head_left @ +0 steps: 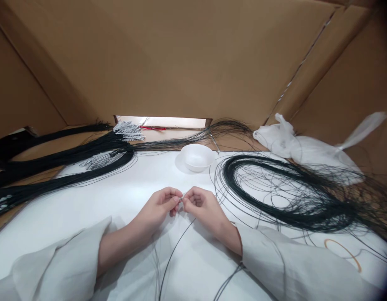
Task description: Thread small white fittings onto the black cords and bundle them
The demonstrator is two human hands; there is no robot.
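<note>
My left hand (160,205) and my right hand (201,205) meet fingertip to fingertip over the white table (96,196). Both are closed in a pinch on a tiny metal piece (181,200) at the end of a thin black cord (174,251). That cord runs from the pinch down towards me between my forearms. Both sleeves are pale. A small white bowl (197,156) stands just beyond my hands; what is in it is hidden.
A big loose coil of black cords (275,188) lies on the right. Bundles of black cords with silver ends (129,131) lie at the left and back. White plastic bags (293,144) sit at the back right. Cardboard walls (193,58) enclose the table.
</note>
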